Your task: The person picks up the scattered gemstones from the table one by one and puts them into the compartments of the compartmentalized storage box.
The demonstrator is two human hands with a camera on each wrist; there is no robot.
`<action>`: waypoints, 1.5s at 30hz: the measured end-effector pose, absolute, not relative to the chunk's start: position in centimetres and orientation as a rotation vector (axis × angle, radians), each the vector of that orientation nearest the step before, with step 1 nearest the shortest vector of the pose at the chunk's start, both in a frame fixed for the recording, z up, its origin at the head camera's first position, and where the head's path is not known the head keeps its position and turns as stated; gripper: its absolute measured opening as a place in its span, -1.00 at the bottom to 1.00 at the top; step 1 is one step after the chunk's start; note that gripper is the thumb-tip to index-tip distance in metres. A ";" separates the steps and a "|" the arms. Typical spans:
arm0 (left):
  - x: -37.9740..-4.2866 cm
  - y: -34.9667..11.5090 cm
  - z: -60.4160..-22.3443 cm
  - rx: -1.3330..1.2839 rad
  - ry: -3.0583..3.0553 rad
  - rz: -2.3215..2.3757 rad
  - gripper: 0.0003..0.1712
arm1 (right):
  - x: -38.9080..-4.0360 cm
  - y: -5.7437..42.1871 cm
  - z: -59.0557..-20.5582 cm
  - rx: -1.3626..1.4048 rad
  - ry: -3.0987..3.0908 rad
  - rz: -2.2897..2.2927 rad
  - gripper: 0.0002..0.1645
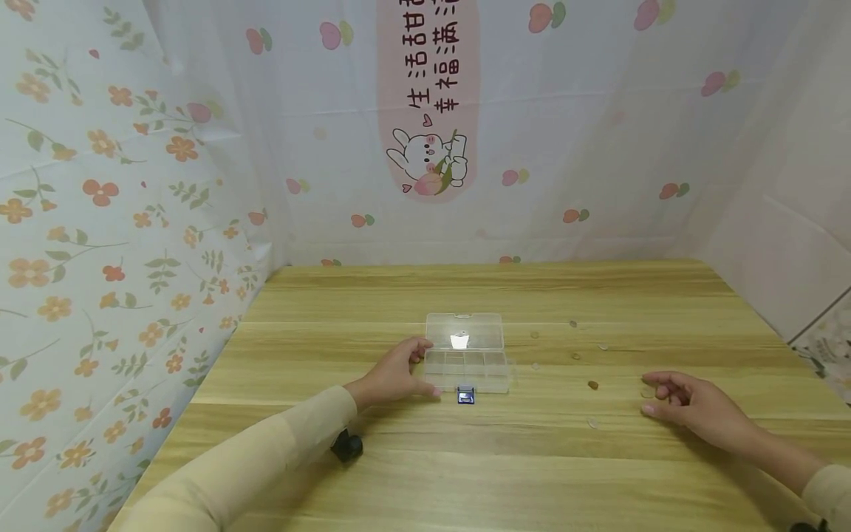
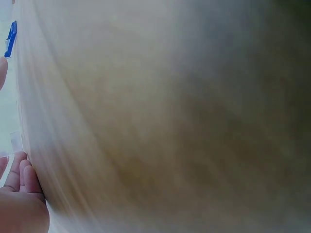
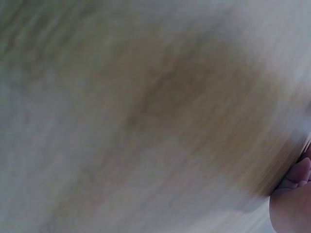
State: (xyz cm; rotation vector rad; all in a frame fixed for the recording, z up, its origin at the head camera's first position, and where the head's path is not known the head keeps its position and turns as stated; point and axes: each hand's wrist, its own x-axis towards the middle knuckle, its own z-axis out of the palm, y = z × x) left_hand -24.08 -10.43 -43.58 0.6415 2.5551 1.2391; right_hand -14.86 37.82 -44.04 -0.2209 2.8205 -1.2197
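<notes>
A clear plastic compartment box [image 1: 487,383] lies on the table with its lid [image 1: 488,325] raised back and a blue latch [image 1: 466,396] at its front. My left hand [image 1: 397,372] holds the box's left end, the thumb at the front corner and the fingers toward the back. In the left wrist view, fingertips [image 2: 19,158] sit right at the box edge. Over the table to the right, my right hand [image 1: 698,408] has thumb and forefinger apart around a small pale flat piece [image 1: 648,394]. To its left lies a small brown pebble-like piece [image 1: 593,385].
Several more tiny pieces are scattered between box and right hand, among them a pale one [image 1: 593,424], a brownish one [image 1: 575,356] and a dark one [image 1: 573,324]. The wood-grain table [image 1: 425,473] meets patterned cloth [image 1: 319,148] at the back and left.
</notes>
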 end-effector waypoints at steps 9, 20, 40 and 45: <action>-24.0 -10.5 -43.7 0.668 2.588 1.189 -0.03 | -14.9 37.8 -44.2 -0.217 2.845 -1.182 -0.32; -24.1 -10.5 -43.9 0.693 2.611 1.165 -0.04 | -14.7 37.6 -44.3 -0.193 2.882 -1.124 -0.36; -23.8 -10.5 -43.6 0.663 2.600 1.173 -0.04 | -14.8 37.2 -44.0 -0.116 2.940 -1.031 -0.53; -23.8 -10.5 -43.6 0.672 2.603 1.181 -0.04 | -14.8 37.1 -44.0 -0.097 2.956 -1.004 -0.55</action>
